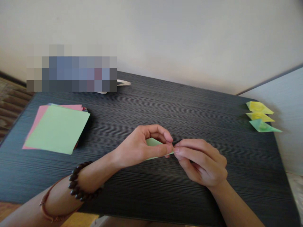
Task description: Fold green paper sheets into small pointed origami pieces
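Between my two hands is a small piece of folded green paper, partly covered by my fingers. My left hand grips it with the thumb in front and the fingers curled behind. At its right tip, the fingertips of my right hand pinch the narrow end and meet my left fingertips. The folds inside my left hand are hidden. Both hands are just above the dark table.
A stack of square sheets lies at the left, a light green sheet over a pink sheet. At the right edge sit two yellow folded papers and a green folded paper. A blurred-out object stands at the back left, before the wall.
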The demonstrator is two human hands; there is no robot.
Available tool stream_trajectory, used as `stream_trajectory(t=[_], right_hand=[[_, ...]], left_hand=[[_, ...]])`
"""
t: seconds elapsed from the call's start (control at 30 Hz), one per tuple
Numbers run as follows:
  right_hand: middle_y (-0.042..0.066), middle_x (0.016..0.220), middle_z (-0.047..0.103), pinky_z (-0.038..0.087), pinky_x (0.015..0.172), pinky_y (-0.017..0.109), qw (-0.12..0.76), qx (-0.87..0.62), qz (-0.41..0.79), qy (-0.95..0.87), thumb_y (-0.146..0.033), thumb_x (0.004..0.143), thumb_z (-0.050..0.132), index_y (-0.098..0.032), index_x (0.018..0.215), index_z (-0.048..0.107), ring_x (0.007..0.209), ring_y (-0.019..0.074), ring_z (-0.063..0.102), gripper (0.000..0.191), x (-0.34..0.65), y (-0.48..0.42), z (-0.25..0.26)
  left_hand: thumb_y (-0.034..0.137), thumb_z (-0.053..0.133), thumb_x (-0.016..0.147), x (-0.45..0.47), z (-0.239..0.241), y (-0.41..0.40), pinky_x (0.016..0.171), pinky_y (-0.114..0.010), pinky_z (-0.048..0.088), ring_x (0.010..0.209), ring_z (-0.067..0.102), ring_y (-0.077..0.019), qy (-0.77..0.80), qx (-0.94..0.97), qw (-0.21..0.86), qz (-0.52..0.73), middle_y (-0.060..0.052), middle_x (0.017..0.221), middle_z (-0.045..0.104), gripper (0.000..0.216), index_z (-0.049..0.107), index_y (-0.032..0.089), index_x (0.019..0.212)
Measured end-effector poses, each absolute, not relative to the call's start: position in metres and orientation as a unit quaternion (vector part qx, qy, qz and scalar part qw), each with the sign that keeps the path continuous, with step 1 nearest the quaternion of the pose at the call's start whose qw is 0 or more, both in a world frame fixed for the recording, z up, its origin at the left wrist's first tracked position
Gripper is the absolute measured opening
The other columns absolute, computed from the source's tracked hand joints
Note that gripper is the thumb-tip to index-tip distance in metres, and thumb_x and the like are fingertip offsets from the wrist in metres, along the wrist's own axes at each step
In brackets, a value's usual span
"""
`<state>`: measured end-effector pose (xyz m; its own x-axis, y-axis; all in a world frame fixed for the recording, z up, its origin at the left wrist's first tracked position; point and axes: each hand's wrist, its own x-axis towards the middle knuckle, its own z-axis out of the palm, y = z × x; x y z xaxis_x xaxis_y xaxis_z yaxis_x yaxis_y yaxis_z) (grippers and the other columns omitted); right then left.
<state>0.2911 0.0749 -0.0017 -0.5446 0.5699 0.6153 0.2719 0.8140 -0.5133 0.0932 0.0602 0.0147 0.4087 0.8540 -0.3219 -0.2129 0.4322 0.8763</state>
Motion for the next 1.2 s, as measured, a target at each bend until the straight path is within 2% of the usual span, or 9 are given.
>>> stream_trajectory(t=[0.17,0.33,0.47,0.7,0.9,1.1,1.2], right_hand=[[0.003,0.086,0.068,0.055,0.059,0.026,0.408,-0.270,0.266,-0.831,-0.007,0.075,0.061,-0.019,0.096,0.064,0.070,0.0130,0.064,0.024,0.289,0.075,0.003],[0.001,0.075,0.064,0.052,0.057,0.027,0.397,-0.324,0.381,-0.770,-0.011,0.079,0.058,-0.018,0.088,0.064,0.064,0.0127,0.062,0.013,0.286,0.075,0.004],[0.000,0.068,0.064,0.048,0.055,0.026,0.360,-0.372,0.356,-0.778,-0.013,0.079,0.059,-0.018,0.077,0.062,0.061,0.0121,0.060,0.006,0.284,0.076,0.003],[0.002,0.072,0.066,0.049,0.056,0.025,0.347,-0.356,0.288,-0.818,-0.013,0.079,0.058,-0.018,0.079,0.062,0.063,0.0125,0.061,0.006,0.284,0.076,0.002],[0.001,0.072,0.067,0.050,0.057,0.025,0.342,-0.359,0.301,-0.815,-0.017,0.080,0.059,-0.019,0.079,0.064,0.062,0.0126,0.062,0.005,0.284,0.078,0.002],[-0.001,0.067,0.064,0.048,0.058,0.024,0.361,-0.405,0.280,-0.792,-0.014,0.082,0.059,-0.019,0.077,0.062,0.061,0.0111,0.060,0.008,0.286,0.081,0.000],[-0.002,0.067,0.063,0.048,0.058,0.024,0.369,-0.431,0.289,-0.771,-0.014,0.083,0.058,-0.019,0.079,0.061,0.061,0.0104,0.059,0.008,0.288,0.083,-0.001]], left_hand=[[0.019,0.069,0.075,0.094,0.015,0.059,0.065,-0.020,0.048,0.067,0.061,-0.0090,0.435,0.438,0.692,0.375,0.000,0.074,0.065,0.013,0.059,0.014,0.082],[0.022,0.068,0.076,0.097,0.017,0.055,0.068,-0.023,0.051,0.071,0.063,-0.0115,0.490,0.522,0.579,0.390,-0.001,0.078,0.068,0.012,0.060,0.015,0.082],[0.021,0.067,0.075,0.098,0.017,0.054,0.068,-0.023,0.051,0.070,0.063,-0.0117,0.522,0.573,0.494,0.394,0.000,0.077,0.069,0.009,0.062,0.015,0.080],[0.016,0.067,0.074,0.098,0.018,0.055,0.067,-0.019,0.050,0.067,0.063,-0.0090,0.537,0.618,0.434,0.376,0.004,0.074,0.069,0.006,0.064,0.017,0.079],[0.016,0.067,0.072,0.099,0.018,0.054,0.069,-0.021,0.051,0.066,0.064,-0.0104,0.543,0.624,0.422,0.372,0.003,0.072,0.069,0.009,0.062,0.018,0.080],[0.019,0.067,0.076,0.098,0.008,0.056,0.074,-0.024,0.052,0.078,0.067,-0.0131,0.509,0.570,0.498,0.409,-0.002,0.088,0.070,0.029,0.054,0.017,0.102],[0.021,0.068,0.075,0.097,0.006,0.057,0.070,-0.021,0.052,0.078,0.065,-0.0124,0.512,0.554,0.513,0.409,-0.002,0.089,0.068,0.028,0.056,0.016,0.100]])
